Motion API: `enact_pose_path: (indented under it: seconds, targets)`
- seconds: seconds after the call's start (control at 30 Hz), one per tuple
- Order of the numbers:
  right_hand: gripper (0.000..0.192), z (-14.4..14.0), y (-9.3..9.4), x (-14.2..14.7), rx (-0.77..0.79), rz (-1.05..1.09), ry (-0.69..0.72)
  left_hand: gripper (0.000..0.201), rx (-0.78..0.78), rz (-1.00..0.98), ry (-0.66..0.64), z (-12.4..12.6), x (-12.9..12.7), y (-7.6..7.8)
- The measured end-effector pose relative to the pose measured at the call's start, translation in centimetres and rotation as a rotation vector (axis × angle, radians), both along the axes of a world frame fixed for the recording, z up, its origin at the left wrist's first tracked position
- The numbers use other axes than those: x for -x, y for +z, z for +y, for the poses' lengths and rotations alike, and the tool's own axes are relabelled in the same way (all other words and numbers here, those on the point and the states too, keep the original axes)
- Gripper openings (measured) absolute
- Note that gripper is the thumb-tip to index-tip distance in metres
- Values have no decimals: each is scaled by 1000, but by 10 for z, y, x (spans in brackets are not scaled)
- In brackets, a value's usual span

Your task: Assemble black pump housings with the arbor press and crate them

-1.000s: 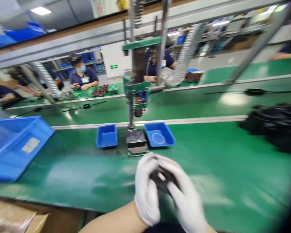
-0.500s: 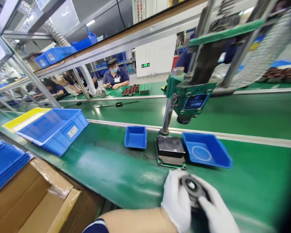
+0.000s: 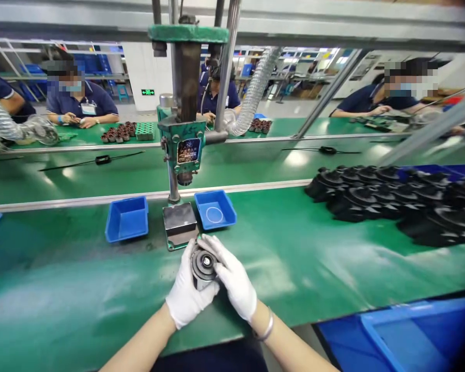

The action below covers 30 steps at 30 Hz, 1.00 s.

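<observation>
In the head view, both of my hands wear white gloves. My left hand [image 3: 186, 297] wraps around the near left side of a round motor-like part [image 3: 204, 264], which has a dark stepped disc on top, a bright centre and a grey metal side. From the right, my right hand [image 3: 232, 274] curves over it, fingers on the rim and the far side. The part's underside is hidden. Just beyond my hands stands a green hand press [image 3: 182, 144], a dark metal block [image 3: 179, 218] on its base below the ram.
Blue trays flank the press: the left tray [image 3: 127, 219], and the right tray [image 3: 216, 209] with a white ring inside. Several black housings [image 3: 366, 199] crowd the right. A blue bin [image 3: 426, 330] sits lower right. Co-workers sit across the bench.
My view has swung right and levelled, bringing the black housings and the blue bin into sight. The cardboard box has left the view. Both hands still hold the round part.
</observation>
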State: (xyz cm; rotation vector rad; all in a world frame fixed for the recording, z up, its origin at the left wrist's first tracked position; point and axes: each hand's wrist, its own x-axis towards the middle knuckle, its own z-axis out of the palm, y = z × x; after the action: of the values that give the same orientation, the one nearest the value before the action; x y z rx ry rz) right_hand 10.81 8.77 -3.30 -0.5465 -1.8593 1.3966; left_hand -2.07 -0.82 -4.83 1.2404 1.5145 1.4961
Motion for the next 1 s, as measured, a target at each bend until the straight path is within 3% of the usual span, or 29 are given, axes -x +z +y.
enact_pose_path:
  seconds: [0.07, 0.17, 0.23, 0.33, 0.37, 0.47, 0.53, 0.63, 0.67, 0.73, 0.8, 0.93, 1.0]
  targets:
    - [42, 5, 5, -15, 38, 28, -142, 97, 39, 34, 38, 0, 1, -2]
    - [44, 8, 9, -23, 193, 153, -355, 98, 64, 88, 66, 0, 3, -5]
    - [38, 7, 11, -15, 212, 143, -295, 97, 58, 69, 61, 0, 3, -7]
    - [50, 7, 8, -4, 75, -14, -55, 96, 48, 15, 52, 0, 3, -6]
    - [45, 7, 6, -4, 59, -25, -71, 95, 50, 16, 46, 0, 3, -6]
    - [45, 9, 0, -11, 168, 74, -369, 95, 63, 80, 55, -1, 3, -7]
    - [41, 8, -1, -12, 181, 83, -418, 95, 62, 96, 69, -2, 4, -8]
    - [37, 7, 6, -7, -25, -41, -150, 94, 56, 50, 66, -1, 4, -8]
    - [38, 9, 10, -6, -77, -54, -135, 93, 55, 45, 67, -1, 4, -8]
    - [43, 23, 22, -7, -122, -93, -259, 93, 52, 70, 74, -2, 4, -8]
    - [46, 47, 38, -7, -211, -264, -384, 93, 47, 100, 71, -3, 5, -9]
    - [29, 102, 68, 18, -794, -950, -42, 93, 56, 99, 65, -4, 7, -13]
    - [32, 121, 72, 42, -927, -1143, 119, 94, 59, 90, 67, -5, 7, -15]
